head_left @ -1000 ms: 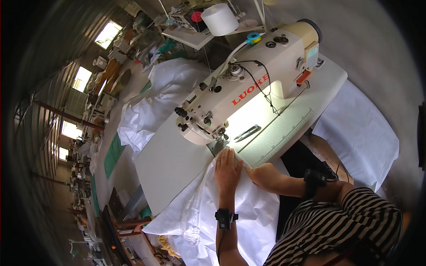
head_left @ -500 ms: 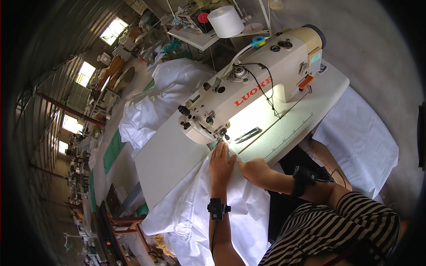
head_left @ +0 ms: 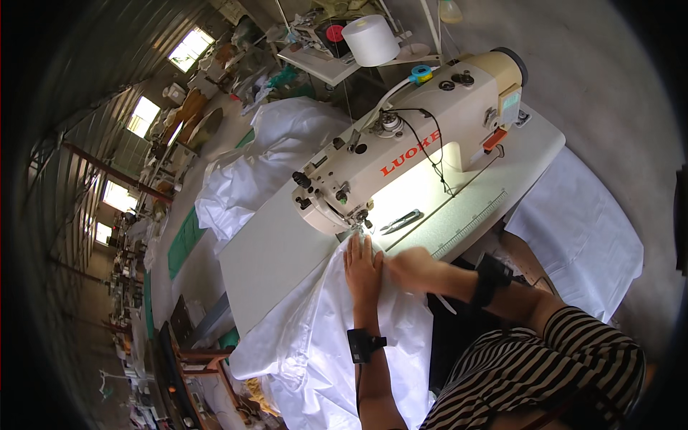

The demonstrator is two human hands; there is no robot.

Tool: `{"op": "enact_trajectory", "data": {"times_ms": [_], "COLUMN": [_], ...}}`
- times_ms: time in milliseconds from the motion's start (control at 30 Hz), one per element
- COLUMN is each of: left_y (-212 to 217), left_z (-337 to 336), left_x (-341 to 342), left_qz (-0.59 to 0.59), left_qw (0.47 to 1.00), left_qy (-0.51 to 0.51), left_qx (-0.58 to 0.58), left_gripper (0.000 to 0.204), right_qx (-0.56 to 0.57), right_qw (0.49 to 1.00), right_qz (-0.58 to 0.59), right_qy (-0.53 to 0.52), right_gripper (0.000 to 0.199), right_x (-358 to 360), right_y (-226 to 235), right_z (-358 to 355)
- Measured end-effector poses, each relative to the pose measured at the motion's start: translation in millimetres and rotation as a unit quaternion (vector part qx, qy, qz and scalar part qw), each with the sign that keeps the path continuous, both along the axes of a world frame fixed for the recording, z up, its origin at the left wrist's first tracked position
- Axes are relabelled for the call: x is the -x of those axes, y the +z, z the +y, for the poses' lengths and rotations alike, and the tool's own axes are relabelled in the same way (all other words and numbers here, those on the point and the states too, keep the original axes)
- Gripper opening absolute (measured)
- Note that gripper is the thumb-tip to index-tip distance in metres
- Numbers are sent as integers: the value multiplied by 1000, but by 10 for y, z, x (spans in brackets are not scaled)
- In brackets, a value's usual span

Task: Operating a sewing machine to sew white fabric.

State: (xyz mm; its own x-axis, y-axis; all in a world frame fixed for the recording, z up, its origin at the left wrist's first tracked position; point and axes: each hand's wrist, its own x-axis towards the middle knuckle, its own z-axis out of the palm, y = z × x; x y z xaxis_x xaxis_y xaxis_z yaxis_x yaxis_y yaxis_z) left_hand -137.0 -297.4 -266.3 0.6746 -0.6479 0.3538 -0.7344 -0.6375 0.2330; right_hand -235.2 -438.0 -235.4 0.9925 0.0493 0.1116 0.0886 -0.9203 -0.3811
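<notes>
White fabric (head_left: 315,337) runs from under the needle of a cream sewing machine (head_left: 430,115) down over the table's near edge. My left hand (head_left: 364,269) lies flat on it just in front of the presser foot (head_left: 360,223), fingers stretched toward the needle. Beside it on the right, my right hand (head_left: 414,269) is closed at the fabric's edge, slightly blurred, its fingertips partly hidden. Below my right wrist a narrow white strip (head_left: 446,304) hangs. Small thread snips (head_left: 403,221) lie on the machine bed, right of the needle.
A large heap of white fabric (head_left: 279,158) lies behind the machine on the left. More pale fabric (head_left: 580,229) is spread at the right. A white thread cone (head_left: 370,41) stands at the back. A wooden frame (head_left: 208,365) is at the lower left.
My left hand has slid a little right and down with the fabric, and its fingers are a bit more spread. The right hand has shifted slightly; the white strip has come into view below it.
</notes>
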Motion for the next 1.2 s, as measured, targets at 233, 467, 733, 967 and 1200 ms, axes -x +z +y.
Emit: {"op": "enact_trajectory", "data": {"times_ms": [233, 467, 733, 967, 1200], "left_y": [6, -16, -5, 106, 154], "left_z": [9, 11, 71, 58, 232], "left_x": [-108, -143, -66, -118, -354], "left_qz": [10, 0, 2, 47, 67], "left_qw": [1000, 1000, 999, 995, 992], "left_qy": [-26, -25, -41, -88, -103], "left_qx": [-6, -11, -10, -1, 35], "left_gripper": [47, 45, 43, 39, 34], "right_qx": [-282, -269, -252, -145, -156], "right_qw": [951, 954, 955, 971, 981], "right_qz": [-103, -124, -137, -183, -116], "right_qy": [-74, -43, -70, -53, 30], "right_gripper": [28, 38, 33, 27, 27], "right_x": [-675, -771, -727, -643, 110], "right_y": [84, 174, 110, -17, -114], "right_z": [-597, -673, -592, -668, -158]}}
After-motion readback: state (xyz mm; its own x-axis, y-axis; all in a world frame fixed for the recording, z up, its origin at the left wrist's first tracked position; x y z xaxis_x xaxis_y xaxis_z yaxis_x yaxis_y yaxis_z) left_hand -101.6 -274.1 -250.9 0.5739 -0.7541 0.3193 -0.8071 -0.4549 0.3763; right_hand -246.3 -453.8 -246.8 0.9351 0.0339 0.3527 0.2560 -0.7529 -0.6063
